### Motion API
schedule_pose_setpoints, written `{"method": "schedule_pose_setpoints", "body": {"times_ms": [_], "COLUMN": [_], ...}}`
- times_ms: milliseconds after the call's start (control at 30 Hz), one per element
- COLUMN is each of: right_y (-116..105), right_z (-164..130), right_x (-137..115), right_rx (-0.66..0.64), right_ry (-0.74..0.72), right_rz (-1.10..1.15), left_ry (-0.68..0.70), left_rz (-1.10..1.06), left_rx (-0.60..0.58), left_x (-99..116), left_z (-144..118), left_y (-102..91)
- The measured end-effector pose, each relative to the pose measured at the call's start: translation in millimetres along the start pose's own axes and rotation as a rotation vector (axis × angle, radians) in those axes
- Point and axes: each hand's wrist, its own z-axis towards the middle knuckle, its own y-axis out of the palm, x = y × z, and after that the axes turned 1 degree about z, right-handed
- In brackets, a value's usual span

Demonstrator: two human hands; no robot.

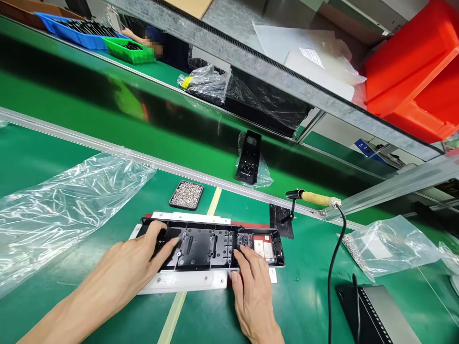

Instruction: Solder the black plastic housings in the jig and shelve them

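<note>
Hands [138, 255] [254, 282] on black housing [195, 249], label [311, 57] illegible

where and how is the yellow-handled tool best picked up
Probably around the middle of its yellow handle, with the right hand coming from the near side and above. The handle sticks out bare to the right of the black holder, and its cord leaves from the right end, so the middle is clear of both.

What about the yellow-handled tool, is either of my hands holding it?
No, the yellow-handled tool rests in a stand, while left hand and right hand are on the black panel.
</note>
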Motion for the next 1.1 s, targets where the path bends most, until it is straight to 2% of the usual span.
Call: {"method": "schedule_pose_setpoints", "body": {"times_ms": [67, 133, 167, 233, 267, 333, 400, 500, 633, 833, 967, 1067, 1100], "right_y": [-2, -10, -16, -31, -39, -52, -60, -63, -59, -60, -67, -78, -84], "right_z": [-1, 5, 11, 31, 44, 73, 100, 130, 149, 158, 162, 168, 170], "right_x": [3, 8, 11, 18, 24, 38, 55, 80, 94, 96, 97, 98, 97], "right_rx": [0.054, 0.142, 0.187, 0.281, 0.375, 0.593, 0.787, 0.955, 1.033, 1.041, 1.114, 1.202, 1.245], "right_ry": [-0.004, 0.069, 0.151, 0.492, 0.611, 0.771, 0.829, 0.763, 0.634, 0.525, 0.431, 0.305, 0.312], "right_rz": [0.077, 0.185, 0.251, 0.443, 0.548, 0.662, 0.664, 0.557, 0.351, 0.149, 0.119, 0.117, 0.123], "left_ry": [0.014, 0.011, 0.004, 0.025, 0.065, 0.192, 0.272, 0.398, 0.508, 0.605, 0.669, 0.688, 0.683], "left_rz": [-0.014, -0.065, -0.092, -0.140, -0.160, -0.177, -0.171, -0.148, -0.105, -0.044, -0.040, -0.070, -0.085], "left_rx": [0.022, 0.032, 0.054, 0.103, 0.150, 0.185, 0.169, 0.141, 0.124, 0.136, 0.158, 0.174, 0.181], "left_x": [-4, -7, -9, -14, -16, -21, -23, -24, -25, -29, -32, -33, -33], "left_z": [2, 8, 14, 32, 44, 71, 99, 128, 146, 155, 157, 159, 159], "left_y": [-12.9, -33.3, -44.3, -62.5, -67.9, -69.4, -60.7, -41.4, -25.1, -18.6, -14.9, -17.2, -19.6]}}
